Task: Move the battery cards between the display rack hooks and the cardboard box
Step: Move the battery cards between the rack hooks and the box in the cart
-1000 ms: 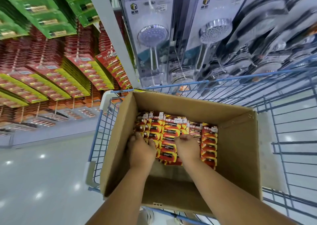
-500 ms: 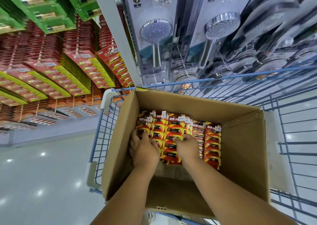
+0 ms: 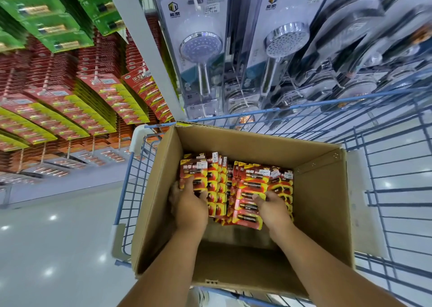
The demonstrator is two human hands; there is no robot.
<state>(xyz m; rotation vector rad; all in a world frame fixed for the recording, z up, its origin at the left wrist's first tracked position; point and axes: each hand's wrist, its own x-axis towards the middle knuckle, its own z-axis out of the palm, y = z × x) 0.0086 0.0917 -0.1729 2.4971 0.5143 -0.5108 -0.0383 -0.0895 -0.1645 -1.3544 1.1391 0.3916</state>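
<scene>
An open cardboard box (image 3: pixel 322 203) sits in a blue wire cart and holds several stacks of red and yellow battery cards (image 3: pixel 219 187). My left hand (image 3: pixel 190 201) grips a stack of cards at the box's left side, thumb on the top card. My right hand (image 3: pixel 272 207) grips another stack (image 3: pixel 251 189) further right, thumb across its top card. A gap shows between the two stacks. Red battery cards hang on display rack hooks (image 3: pixel 98 96) at the left.
The blue cart (image 3: pixel 385 189) surrounds the box; its right part holds nothing visible. Green battery cards (image 3: pixel 51 14) hang above the red ones. Packaged shower heads (image 3: pixel 201 47) hang behind the cart. A white upright post (image 3: pixel 145 49) divides the racks. Glossy floor lies at the left.
Both hands have spread apart, each drawing a stack of cards with it, and the two stacks now sit tilted up and separated.
</scene>
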